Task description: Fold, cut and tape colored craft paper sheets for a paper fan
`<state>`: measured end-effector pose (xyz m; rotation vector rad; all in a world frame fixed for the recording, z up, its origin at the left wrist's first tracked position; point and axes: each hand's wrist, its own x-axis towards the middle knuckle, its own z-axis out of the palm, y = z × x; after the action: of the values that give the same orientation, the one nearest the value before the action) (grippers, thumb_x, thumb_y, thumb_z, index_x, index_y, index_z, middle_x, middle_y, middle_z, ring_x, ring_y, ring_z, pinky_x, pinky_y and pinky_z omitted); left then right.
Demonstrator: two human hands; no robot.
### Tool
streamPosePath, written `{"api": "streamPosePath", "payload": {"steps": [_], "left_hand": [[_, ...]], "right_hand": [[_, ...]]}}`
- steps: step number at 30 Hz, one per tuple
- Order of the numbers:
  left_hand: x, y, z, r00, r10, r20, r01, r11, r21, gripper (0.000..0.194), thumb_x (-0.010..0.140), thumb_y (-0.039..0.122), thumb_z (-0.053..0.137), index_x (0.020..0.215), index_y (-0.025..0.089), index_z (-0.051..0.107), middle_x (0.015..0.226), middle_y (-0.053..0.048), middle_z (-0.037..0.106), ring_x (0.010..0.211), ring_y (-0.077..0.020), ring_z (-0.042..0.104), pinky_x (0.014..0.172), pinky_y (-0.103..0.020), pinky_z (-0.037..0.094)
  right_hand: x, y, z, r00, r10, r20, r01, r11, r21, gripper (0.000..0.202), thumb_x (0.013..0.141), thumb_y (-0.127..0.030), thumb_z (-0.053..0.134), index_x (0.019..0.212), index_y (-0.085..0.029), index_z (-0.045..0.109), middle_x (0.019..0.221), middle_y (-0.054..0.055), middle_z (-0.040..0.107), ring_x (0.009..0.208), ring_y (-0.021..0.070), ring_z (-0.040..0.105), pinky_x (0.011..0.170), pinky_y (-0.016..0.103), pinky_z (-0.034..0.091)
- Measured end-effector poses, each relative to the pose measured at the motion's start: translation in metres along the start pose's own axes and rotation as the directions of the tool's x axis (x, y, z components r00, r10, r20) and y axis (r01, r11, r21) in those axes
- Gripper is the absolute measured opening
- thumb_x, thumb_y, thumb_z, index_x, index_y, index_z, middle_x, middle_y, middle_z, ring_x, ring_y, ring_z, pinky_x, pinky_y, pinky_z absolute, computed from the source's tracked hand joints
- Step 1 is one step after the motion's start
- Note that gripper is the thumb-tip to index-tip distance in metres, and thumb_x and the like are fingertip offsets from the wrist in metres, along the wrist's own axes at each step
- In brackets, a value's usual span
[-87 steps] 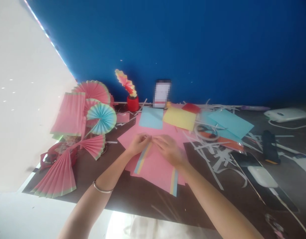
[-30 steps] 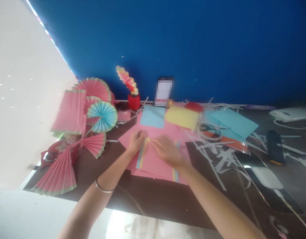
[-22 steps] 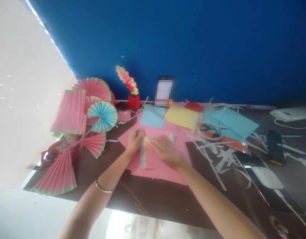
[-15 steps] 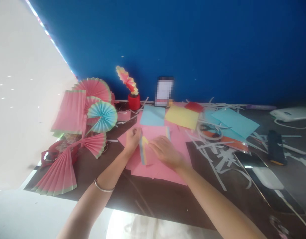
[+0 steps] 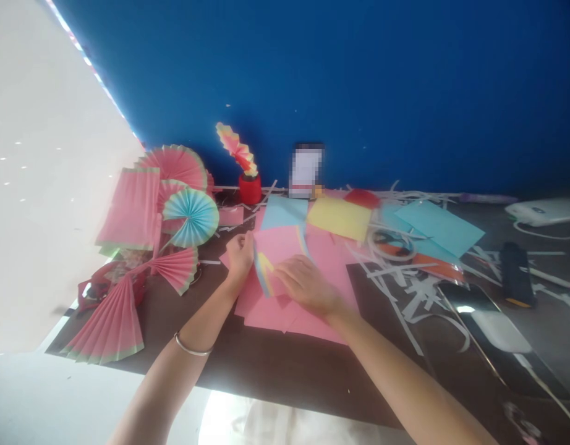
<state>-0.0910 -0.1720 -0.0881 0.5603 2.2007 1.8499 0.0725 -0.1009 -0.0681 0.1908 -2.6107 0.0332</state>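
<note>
A pink sheet with blue and yellow edge strips (image 5: pixel 285 238) lies tilted over larger pink sheets (image 5: pixel 331 303) on the dark table. My left hand (image 5: pixel 241 252) pinches its upper left corner, with fingers curled. Over the sheet's lower right part rests my right hand (image 5: pixel 303 281), its fingers close together beside a yellow folded strip (image 5: pixel 265 264); its fingertips are blurred, and what they grip is not clear. Behind the pink sheet lie a blue sheet (image 5: pixel 284 212) and a yellow sheet (image 5: pixel 339 217).
Pleated pink fans (image 5: pixel 111 321) and a blue fan (image 5: pixel 191 217) stand at the left. A red pot (image 5: pixel 250 189) holds folded paper. White paper strips (image 5: pixel 424 296), a tape roll (image 5: pixel 391 245) and a phone (image 5: pixel 480 309) lie at the right.
My left hand has moved slightly left and up with the sheet's corner. The sheet has turned and its left part has shifted left. My right hand has barely moved.
</note>
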Motion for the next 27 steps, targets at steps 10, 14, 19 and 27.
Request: {"api": "streamPosePath", "payload": {"steps": [10, 14, 19, 27], "left_hand": [[0.01, -0.013, -0.002, 1.0, -0.015, 0.018, 0.015, 0.999, -0.033, 0.033, 0.078, 0.042, 0.048, 0.065, 0.013, 0.056, 0.058, 0.0, 0.051, 0.054, -0.01, 0.045, 0.053, -0.021, 0.034], [0.011, -0.013, -0.002, 0.999, -0.031, -0.011, 0.031, 0.999, 0.009, 0.032, 0.078, 0.041, 0.048, 0.064, 0.013, 0.057, 0.058, 0.0, 0.052, 0.055, -0.0106, 0.047, 0.055, -0.022, 0.035], [0.015, -0.019, -0.002, 0.997, -0.064, -0.041, 0.064, 0.998, -0.001, 0.031, 0.078, 0.04, 0.049, 0.067, 0.013, 0.058, 0.059, -0.001, 0.053, 0.056, -0.0115, 0.049, 0.056, -0.022, 0.036], [0.012, -0.009, -0.001, 0.989, -0.147, -0.01, 0.145, 0.981, -0.132, 0.039, 0.078, 0.05, 0.051, 0.066, 0.014, 0.057, 0.058, 0.001, 0.052, 0.056, -0.0109, 0.049, 0.053, -0.022, 0.037]], "right_hand": [[0.0, 0.0, -0.003, 0.998, 0.024, -0.05, -0.023, 0.999, 0.026, 0.029, 0.09, -0.008, 0.032, 0.097, -0.015, 0.059, 0.093, 0.008, 0.064, 0.087, 0.0182, 0.054, 0.083, 0.036, 0.045], [-0.001, -0.001, -0.003, 0.996, -0.016, -0.086, 0.017, 1.0, 0.008, 0.026, 0.09, -0.009, 0.035, 0.097, -0.014, 0.059, 0.091, 0.009, 0.064, 0.087, 0.0191, 0.054, 0.083, 0.037, 0.045], [0.0, -0.003, -0.001, 0.993, -0.013, -0.116, 0.017, 0.999, 0.035, 0.025, 0.089, -0.009, 0.035, 0.094, -0.014, 0.059, 0.089, 0.008, 0.064, 0.084, 0.0183, 0.055, 0.081, 0.036, 0.046], [0.0, -0.005, -0.005, 0.995, 0.011, -0.095, -0.004, 0.997, 0.072, 0.021, 0.088, -0.011, 0.038, 0.096, -0.017, 0.057, 0.091, 0.009, 0.064, 0.089, 0.0201, 0.056, 0.081, 0.038, 0.047]]}}
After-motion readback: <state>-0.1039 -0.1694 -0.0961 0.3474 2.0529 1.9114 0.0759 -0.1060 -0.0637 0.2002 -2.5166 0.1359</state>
